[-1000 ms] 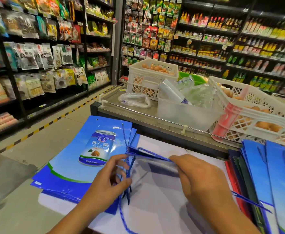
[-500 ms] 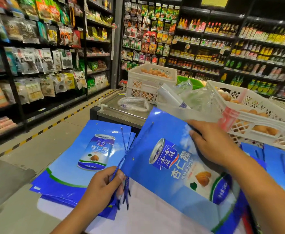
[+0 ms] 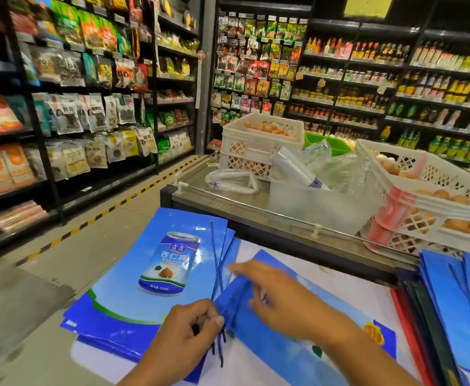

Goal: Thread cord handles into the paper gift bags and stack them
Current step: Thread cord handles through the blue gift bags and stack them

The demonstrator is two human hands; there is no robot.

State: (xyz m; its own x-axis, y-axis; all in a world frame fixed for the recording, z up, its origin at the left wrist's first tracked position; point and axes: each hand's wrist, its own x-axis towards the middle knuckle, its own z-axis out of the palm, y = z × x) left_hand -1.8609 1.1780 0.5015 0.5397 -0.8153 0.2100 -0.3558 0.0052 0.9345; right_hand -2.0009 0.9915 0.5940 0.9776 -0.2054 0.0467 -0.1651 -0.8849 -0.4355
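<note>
A stack of flat blue gift bags point(image 3: 133, 285) printed with a drink can lies at the left of the white work surface point(image 3: 339, 282). Another blue gift bag point(image 3: 345, 330) lies flat in front of me, tilted toward the right. My left hand point(image 3: 189, 327) pinches thin blue cords point(image 3: 217, 271) at that bag's near-left corner; the cord ends hang below my fingers. My right hand point(image 3: 281, 296), blurred, lies over the bag with its fingers stretched toward the left.
More blue, red and dark flat bags point(image 3: 451, 310) stand in a pile at the right. Behind the surface a steel counter point(image 3: 228, 201) carries white egg crates point(image 3: 256, 146), a clear tub and plastic bags. Stocked shelves point(image 3: 75, 107) line the aisle at left.
The bag that my right hand held up by its far edge now lies flat on the surface. My right hand has come down and left onto it. My left hand still pinches the cords.
</note>
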